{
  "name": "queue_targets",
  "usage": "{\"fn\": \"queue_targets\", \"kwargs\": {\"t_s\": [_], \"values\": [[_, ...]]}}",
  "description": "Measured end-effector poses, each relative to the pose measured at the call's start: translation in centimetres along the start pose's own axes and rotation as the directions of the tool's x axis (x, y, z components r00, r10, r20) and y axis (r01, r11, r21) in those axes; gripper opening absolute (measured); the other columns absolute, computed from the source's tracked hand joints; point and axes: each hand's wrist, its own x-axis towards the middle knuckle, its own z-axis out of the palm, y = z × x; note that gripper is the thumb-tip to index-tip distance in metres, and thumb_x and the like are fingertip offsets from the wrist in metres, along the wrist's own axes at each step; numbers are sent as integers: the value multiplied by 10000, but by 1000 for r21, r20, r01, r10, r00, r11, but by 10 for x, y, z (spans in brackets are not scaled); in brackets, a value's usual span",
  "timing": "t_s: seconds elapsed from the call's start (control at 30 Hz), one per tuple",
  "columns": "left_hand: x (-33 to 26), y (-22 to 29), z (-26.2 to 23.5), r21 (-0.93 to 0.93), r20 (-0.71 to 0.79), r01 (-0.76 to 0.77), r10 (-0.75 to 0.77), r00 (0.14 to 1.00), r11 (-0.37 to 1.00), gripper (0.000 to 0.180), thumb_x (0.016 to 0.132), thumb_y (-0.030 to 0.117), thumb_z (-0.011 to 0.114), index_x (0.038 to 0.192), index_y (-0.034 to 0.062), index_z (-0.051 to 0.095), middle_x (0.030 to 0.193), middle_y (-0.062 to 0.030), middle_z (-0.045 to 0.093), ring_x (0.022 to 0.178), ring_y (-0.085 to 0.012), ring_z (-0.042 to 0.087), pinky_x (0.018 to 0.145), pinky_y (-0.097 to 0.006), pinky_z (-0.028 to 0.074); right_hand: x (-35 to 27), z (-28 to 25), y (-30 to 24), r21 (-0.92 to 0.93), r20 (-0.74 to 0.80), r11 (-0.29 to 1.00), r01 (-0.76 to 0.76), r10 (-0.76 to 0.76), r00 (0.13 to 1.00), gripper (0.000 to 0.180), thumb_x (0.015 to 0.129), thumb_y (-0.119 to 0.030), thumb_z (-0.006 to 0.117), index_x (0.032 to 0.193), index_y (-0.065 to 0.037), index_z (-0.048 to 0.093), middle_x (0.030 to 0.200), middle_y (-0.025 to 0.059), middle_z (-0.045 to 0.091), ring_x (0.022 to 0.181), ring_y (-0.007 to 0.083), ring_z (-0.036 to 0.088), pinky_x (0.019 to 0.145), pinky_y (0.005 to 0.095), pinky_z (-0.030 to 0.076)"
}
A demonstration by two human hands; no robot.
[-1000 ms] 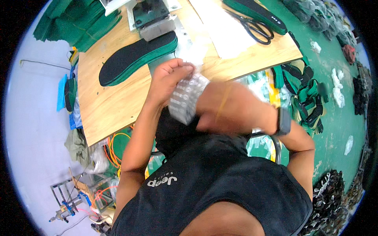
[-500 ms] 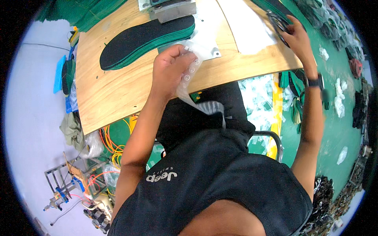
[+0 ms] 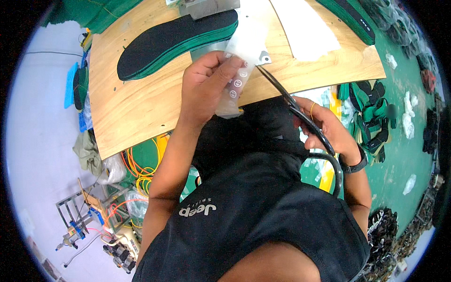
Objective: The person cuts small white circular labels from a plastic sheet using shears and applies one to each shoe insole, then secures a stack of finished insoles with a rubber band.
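My left hand (image 3: 205,84) is closed at the table's front edge, pinching a translucent strip of film (image 3: 235,91) printed with white circles. The strip's lower end hangs over the edge above my lap. My right hand (image 3: 329,129) grips black-handled scissors (image 3: 292,104) just off the front edge. Their tips point up and left, close to the right side of the strip; whether they touch it I cannot tell. Behind my left hand lies a stack of black-topped green insoles (image 3: 176,43). Its far right end meets a metal block (image 3: 209,7).
White sheets (image 3: 307,33) lie on the wooden table (image 3: 127,110), with more insoles (image 3: 350,19) at its far right corner. Loose insoles (image 3: 371,110) are on the green floor to the right. Orange and yellow hoses (image 3: 141,171) run below left.
My right hand has brought the scissors from the table's far right to beside the strip. My left hand keeps its pinch; the strip's hanging end now looks shorter and straighter.
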Motion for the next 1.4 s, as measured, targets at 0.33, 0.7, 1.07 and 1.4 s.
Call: {"fn": "queue_targets", "kwargs": {"t_s": [0.33, 0.7, 1.07, 1.4], "values": [[-10, -11, 8, 172, 50, -10, 2, 999, 985, 154, 917, 139, 601, 897, -6, 651, 702, -8, 619, 600, -34, 533, 521, -187, 412, 10, -2, -8, -110, 2, 994, -12, 13, 1000, 1094, 593, -591, 813, 1396, 11, 379, 874, 39, 578, 772, 112, 546, 655, 221, 429], [-13, -11, 6, 223, 76, -34, 17, 997, 974, 117, 896, 107, 624, 877, -7, 642, 686, 4, 612, 590, -26, 532, 520, -186, 412, 10, 3, -10, -287, -73, 957, 32, -55, 996, 860, 621, -456, 842, 1249, 41, 529, 855, 68, 631, 747, 104, 543, 702, 248, 448], [-31, 12, -18, 355, 135, 56, -110, 985, 933, 157, 895, 156, 620, 885, 7, 672, 731, 20, 624, 599, -17, 504, 506, -174, 382, -12, -41, -4, -611, -516, 791, -39, -360, 777, 599, 740, -221, 790, 1248, -6, 558, 776, -22, 572, 677, 55, 500, 647, 195, 419], [-27, -4, -16, 219, 314, 4, -74, 946, 976, 198, 917, 175, 576, 898, 8, 681, 656, 28, 576, 536, -8, 469, 456, -171, 342, 63, -174, -5, -983, -163, 57, -177, -720, 674, 517, 784, -188, 677, 1256, -24, 544, 1247, 189, 554, 1212, 321, 482, 1010, 377, 379]]}}
